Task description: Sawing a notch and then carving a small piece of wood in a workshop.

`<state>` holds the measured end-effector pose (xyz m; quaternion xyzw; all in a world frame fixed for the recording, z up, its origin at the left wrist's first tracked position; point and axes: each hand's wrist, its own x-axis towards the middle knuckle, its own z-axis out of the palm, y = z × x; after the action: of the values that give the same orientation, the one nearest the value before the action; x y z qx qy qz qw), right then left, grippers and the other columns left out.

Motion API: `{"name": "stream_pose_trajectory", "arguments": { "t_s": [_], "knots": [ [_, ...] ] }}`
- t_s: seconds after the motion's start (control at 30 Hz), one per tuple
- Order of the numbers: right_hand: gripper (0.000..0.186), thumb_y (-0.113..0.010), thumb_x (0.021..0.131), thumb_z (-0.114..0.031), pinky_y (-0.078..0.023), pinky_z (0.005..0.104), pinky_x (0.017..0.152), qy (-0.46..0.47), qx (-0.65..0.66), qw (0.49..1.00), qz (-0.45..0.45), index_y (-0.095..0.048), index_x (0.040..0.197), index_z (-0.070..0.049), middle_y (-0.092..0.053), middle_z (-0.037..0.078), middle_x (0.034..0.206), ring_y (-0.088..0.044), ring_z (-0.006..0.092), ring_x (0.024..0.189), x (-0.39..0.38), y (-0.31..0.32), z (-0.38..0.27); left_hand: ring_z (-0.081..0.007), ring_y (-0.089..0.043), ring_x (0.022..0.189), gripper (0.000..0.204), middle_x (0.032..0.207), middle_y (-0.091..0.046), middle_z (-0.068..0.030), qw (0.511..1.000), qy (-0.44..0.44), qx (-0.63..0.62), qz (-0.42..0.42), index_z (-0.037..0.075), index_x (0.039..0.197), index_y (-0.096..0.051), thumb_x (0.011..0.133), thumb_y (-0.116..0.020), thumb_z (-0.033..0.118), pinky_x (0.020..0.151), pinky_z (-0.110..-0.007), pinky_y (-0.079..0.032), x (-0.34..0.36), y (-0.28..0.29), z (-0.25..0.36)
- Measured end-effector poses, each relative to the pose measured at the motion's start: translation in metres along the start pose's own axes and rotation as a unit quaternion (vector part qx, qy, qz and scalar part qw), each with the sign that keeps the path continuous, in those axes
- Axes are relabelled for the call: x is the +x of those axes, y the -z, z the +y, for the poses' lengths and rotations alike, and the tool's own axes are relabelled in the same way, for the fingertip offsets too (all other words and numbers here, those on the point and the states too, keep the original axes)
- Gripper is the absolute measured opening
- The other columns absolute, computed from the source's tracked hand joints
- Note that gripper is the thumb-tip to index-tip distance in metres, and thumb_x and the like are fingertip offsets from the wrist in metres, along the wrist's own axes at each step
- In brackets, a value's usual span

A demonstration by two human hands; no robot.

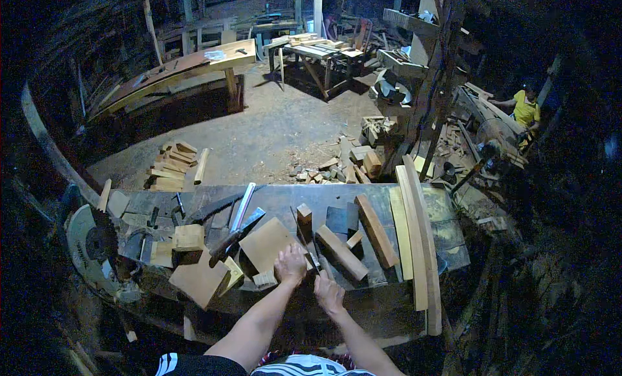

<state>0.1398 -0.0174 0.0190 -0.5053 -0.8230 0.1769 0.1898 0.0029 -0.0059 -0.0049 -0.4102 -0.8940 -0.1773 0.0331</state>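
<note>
My left hand is curled over the near corner of a flat square wooden board lying on the dark workbench. Just to its right, my right hand grips a thin dark tool. The tool's tip points up toward my left hand, and I cannot tell what kind of tool it is. A short wooden block lies slanted right beside the tool. A small upright block stands behind the board.
Two hand saws lie left of the board among wood offcuts. A round saw blade sits at the bench's left end and long planks at its right. Beyond are a floor woodpile and a person in a yellow shirt.
</note>
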Motion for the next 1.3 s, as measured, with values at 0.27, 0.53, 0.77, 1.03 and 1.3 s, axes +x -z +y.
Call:
{"name": "stream_pose_trajectory", "arguments": {
  "t_s": [0.27, 0.53, 0.77, 1.03, 1.3],
  "knots": [
    [0.02, -0.047, 0.089, -0.03, -0.05, 0.0501, 0.052, -0.034, -0.016, 0.998, -0.056, -0.051, 0.086, -0.012, -0.061, 0.021, 0.064, -0.063, 0.0374, 0.058, 0.0, 0.006, -0.005, -0.0271, -0.059, 0.084, 0.019, 0.086, -0.059, -0.0055, 1.0, -0.008, 0.014, 0.022, 0.013, 0.089, -0.058, 0.088, -0.046, 0.028, 0.068, -0.044, -0.046, -0.002, -0.001, -0.001],
    [0.017, -0.05, 0.087, -0.032, -0.048, 0.0474, 0.043, -0.031, -0.042, 0.998, -0.042, -0.052, 0.087, -0.015, -0.061, 0.016, 0.059, -0.063, 0.0329, 0.054, 0.003, -0.001, 0.0, -0.027, -0.059, 0.087, 0.02, 0.088, -0.06, -0.0059, 1.0, 0.02, 0.021, -0.002, 0.013, 0.088, -0.057, 0.089, -0.044, 0.028, 0.069, -0.044, -0.046, 0.002, 0.014, 0.009],
    [0.019, -0.049, 0.09, -0.03, -0.049, 0.0457, 0.045, -0.004, -0.009, 1.0, -0.021, -0.049, 0.083, -0.013, -0.059, 0.018, 0.057, -0.061, 0.0365, 0.053, 0.004, 0.0, 0.001, -0.0278, -0.059, 0.088, 0.021, 0.087, -0.061, -0.0062, 1.0, 0.016, 0.017, -0.008, 0.013, 0.088, -0.059, 0.088, -0.044, 0.028, 0.07, -0.045, -0.045, 0.004, 0.005, 0.006],
    [0.021, -0.047, 0.09, -0.031, -0.048, 0.0525, 0.053, -0.057, 0.006, 0.996, -0.074, -0.049, 0.087, -0.01, -0.061, 0.023, 0.065, -0.061, 0.0417, 0.06, 0.004, 0.008, -0.007, -0.0246, -0.059, 0.086, 0.019, 0.087, -0.061, -0.0052, 0.999, 0.022, 0.036, -0.009, 0.014, 0.089, -0.06, 0.087, -0.048, 0.028, 0.069, -0.043, -0.045, 0.001, 0.005, 0.004],
    [0.02, -0.048, 0.09, -0.03, -0.048, 0.0506, 0.051, -0.036, -0.002, 0.998, -0.046, -0.049, 0.085, -0.011, -0.061, 0.021, 0.062, -0.062, 0.0391, 0.058, 0.004, 0.005, -0.004, -0.0261, -0.059, 0.087, 0.019, 0.087, -0.061, -0.0061, 0.999, 0.016, 0.031, -0.014, 0.013, 0.087, -0.059, 0.086, -0.047, 0.027, 0.068, -0.043, -0.046, 0.003, 0.006, 0.006]
  ]
}}
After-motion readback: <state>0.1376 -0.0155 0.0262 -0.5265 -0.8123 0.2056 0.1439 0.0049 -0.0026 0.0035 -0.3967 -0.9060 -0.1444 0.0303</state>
